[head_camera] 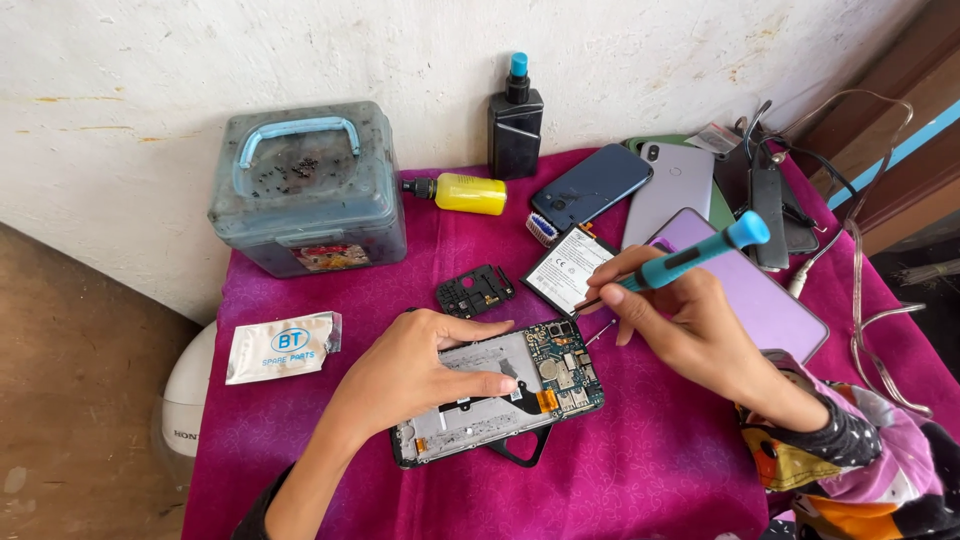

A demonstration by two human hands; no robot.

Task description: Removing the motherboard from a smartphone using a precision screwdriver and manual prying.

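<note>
Steadying the opened black smartphone with exposed green circuit board (520, 385) on the magenta cloth (640, 460), left hand (420, 370) lies flat with fingers spread over its frame; right hand (690, 320) is clamped on a teal-handled precision screwdriver (680, 262), tip beside the board's upper corner. Judged step: working the board's screws; next move calls for seating the tip squarely while the phone is pinned

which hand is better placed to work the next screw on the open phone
Right, likely: the right hand holds the screwdriver with its tip just beside the phone board, while the left hand lies flat on the phone.
</note>
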